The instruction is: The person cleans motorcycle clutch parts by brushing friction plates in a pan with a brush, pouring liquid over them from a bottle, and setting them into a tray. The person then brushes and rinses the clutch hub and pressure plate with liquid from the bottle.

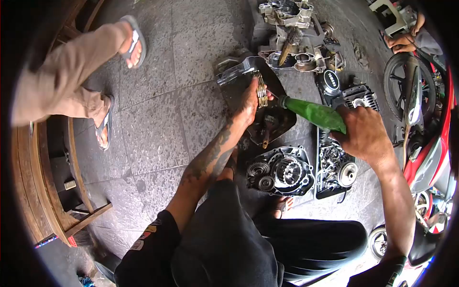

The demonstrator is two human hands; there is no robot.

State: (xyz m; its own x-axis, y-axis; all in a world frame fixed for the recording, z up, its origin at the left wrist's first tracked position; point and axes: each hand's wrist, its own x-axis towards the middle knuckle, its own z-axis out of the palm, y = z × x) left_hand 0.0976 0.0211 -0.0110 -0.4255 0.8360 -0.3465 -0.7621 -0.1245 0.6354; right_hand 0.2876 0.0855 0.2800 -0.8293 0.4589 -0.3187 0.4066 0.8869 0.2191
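Fingers of the left hand (pixel 247 106) closed on a ribbed metal part (pixel 261 92), positioned over the black tray (pixel 238 74). Fingers of the right hand (pixel 367 133) wrapped around the green bottle (pixel 311 114), neck directed left, just beside the part.

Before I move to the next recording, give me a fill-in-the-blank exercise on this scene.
1. The bottle in the right hand is coloured ____.
2. The bottle's mouth points toward metal parts held in the ____ hand.
3. The word on the round cover is ____.
4. The bench is made of ____.

Missing words: green; left; YAMAHA; wood.
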